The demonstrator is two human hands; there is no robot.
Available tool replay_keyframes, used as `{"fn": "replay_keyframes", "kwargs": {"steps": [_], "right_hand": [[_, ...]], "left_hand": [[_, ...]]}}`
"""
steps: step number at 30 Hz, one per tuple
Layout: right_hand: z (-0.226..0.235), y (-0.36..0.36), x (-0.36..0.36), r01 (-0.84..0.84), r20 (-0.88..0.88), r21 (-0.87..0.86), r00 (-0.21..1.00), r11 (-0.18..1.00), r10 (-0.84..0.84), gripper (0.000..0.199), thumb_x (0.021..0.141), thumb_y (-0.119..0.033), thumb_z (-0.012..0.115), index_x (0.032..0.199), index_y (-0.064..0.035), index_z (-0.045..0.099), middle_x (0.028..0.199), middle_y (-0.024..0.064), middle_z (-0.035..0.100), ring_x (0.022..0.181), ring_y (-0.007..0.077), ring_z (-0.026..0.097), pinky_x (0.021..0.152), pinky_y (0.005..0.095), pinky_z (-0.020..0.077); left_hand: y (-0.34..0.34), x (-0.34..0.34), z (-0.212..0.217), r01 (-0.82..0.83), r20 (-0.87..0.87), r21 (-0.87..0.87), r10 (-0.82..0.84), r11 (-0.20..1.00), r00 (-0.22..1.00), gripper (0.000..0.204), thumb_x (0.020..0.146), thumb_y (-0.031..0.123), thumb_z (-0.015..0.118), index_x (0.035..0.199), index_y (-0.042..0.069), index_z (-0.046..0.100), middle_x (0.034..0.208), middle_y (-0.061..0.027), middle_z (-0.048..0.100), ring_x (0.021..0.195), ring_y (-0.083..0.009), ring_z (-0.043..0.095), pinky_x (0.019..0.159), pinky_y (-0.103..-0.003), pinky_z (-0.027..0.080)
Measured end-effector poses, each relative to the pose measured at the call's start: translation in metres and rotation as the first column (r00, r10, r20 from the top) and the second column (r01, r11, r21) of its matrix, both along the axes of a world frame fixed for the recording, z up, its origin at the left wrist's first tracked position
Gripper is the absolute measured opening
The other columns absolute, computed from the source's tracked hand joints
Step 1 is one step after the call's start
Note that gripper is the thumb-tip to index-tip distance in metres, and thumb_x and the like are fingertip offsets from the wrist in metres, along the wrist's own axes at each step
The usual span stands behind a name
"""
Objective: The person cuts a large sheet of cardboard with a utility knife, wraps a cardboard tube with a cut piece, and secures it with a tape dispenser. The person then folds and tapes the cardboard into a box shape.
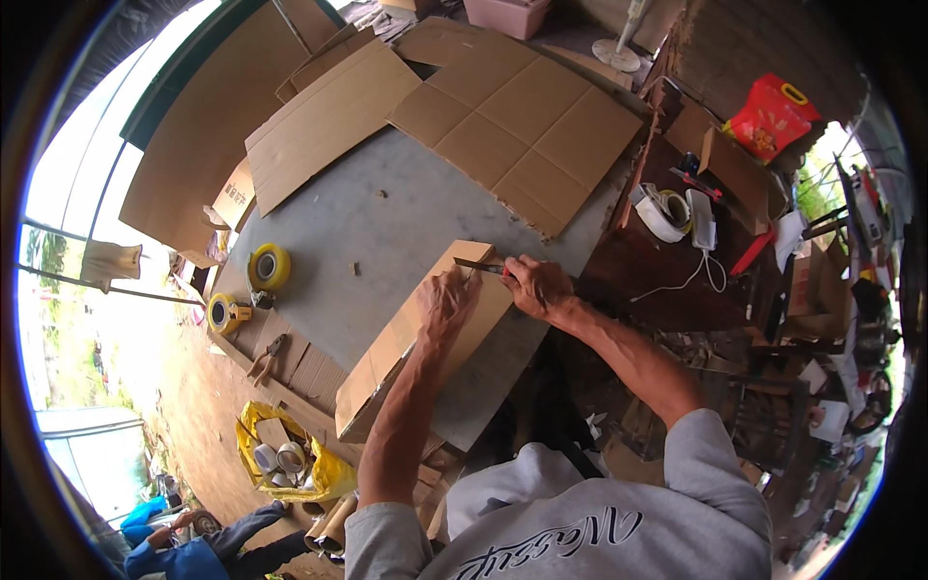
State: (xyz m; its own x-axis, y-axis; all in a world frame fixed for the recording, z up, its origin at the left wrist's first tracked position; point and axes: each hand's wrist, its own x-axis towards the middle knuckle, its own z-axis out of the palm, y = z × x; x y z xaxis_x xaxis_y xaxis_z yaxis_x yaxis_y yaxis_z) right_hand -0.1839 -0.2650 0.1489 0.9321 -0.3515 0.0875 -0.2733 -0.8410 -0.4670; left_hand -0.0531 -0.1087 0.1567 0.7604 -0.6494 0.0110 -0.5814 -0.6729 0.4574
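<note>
A long, narrow cardboard box [372, 372] lies slantwise across the near part of the grey tabletop [333, 232]. My left hand [447, 302] rests on its upper face toward the far end, fingers bent and holding the cardboard. My right hand [537, 287] is closed around the red handle of a knife [478, 266]. The dark blade points left across the box's far end, just beyond my left fingers. Where the blade's edge meets the cardboard is too small to make out.
Flattened cardboard sheets [512, 116] cover the table's far side. Tape rolls [269, 267] and pliers [267, 358] lie at left. A yellow bag [333, 474] of tape rolls stands below. At right, a brown side table [667, 251] carries tape and a white corded device [702, 218]. Another person [193, 556] is at lower left.
</note>
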Motion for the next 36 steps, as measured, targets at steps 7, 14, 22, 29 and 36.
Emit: {"fn": "replay_keyframes", "kwargs": {"steps": [7, 14, 22, 29, 36], "right_hand": [[-0.008, -0.150, -0.053, 0.566, 0.242, -0.231, 0.821, 0.792, -0.516, 0.032, 0.100, -0.031, 0.062, 0.119, -0.0060, 0.065, 0.099, 0.0183, 0.069, 0.093, 0.0404, 0.068, 0.076, 0.0502, 0.0534], [-0.065, -0.070, -0.056, 0.330, 0.071, 0.486, 0.908, 0.809, -0.413, 0.039, 0.084, -0.041, 0.079, 0.098, -0.0051, 0.072, 0.085, 0.0139, 0.072, 0.083, 0.0307, 0.072, 0.078, 0.0410, 0.0559], [-0.182, 0.016, -0.018, 0.237, 0.113, 0.565, 0.927, 0.790, -0.358, 0.038, 0.083, -0.034, 0.083, 0.091, -0.0022, 0.064, 0.097, 0.0155, 0.062, 0.088, 0.0280, 0.061, 0.075, 0.0410, 0.0489], [-0.158, -0.004, -0.030, 0.176, -0.068, 0.688, 0.982, 0.704, -0.179, 0.041, 0.084, -0.036, 0.078, 0.086, -0.0013, 0.058, 0.080, 0.0185, 0.060, 0.075, 0.0312, 0.059, 0.069, 0.0455, 0.0461], [-0.029, -0.013, -0.016, 0.244, -0.153, 0.632, 0.970, 0.736, -0.191, 0.042, 0.087, -0.044, 0.071, 0.084, -0.0023, 0.065, 0.081, 0.0192, 0.069, 0.081, 0.0375, 0.069, 0.076, 0.0439, 0.0531]], "left_hand": [[0.003, 0.007, -0.010, 0.014, 0.019, 0.069, -0.015, 0.998, 1.000, 0.045, 0.093, 0.049, 0.059, 0.089, 0.006, 0.072, 0.085, -0.0249, 0.071, 0.083, -0.0459, 0.069, 0.075, -0.055, 0.054], [0.072, -0.035, 0.019, 0.020, 0.307, -0.273, 0.067, 0.962, 0.949, 0.068, 0.088, 0.025, 0.071, 0.147, 0.003, 0.047, 0.149, -0.0224, 0.049, 0.136, -0.0395, 0.045, 0.116, -0.057, 0.030], [0.265, -0.134, -0.019, -0.689, 0.371, -0.223, 0.713, 0.690, 0.595, 0.090, 0.082, 0.032, 0.082, 0.151, 0.000, 0.033, 0.150, -0.0254, 0.035, 0.142, -0.0433, 0.032, 0.119, -0.056, 0.023], [0.339, -0.136, -0.142, -0.842, -0.348, -0.326, 0.773, 0.430, 0.530, 0.078, 0.090, 0.054, 0.075, 0.135, -0.003, 0.048, 0.122, -0.0139, 0.056, 0.116, -0.0263, 0.051, 0.104, -0.041, 0.039], [0.302, -0.091, -0.016, -0.882, -0.401, -0.365, 0.805, 0.299, 0.438, 0.060, 0.087, 0.037, 0.082, 0.124, -0.001, 0.055, 0.111, -0.0129, 0.061, 0.096, -0.0222, 0.060, 0.083, -0.035, 0.050]]}}
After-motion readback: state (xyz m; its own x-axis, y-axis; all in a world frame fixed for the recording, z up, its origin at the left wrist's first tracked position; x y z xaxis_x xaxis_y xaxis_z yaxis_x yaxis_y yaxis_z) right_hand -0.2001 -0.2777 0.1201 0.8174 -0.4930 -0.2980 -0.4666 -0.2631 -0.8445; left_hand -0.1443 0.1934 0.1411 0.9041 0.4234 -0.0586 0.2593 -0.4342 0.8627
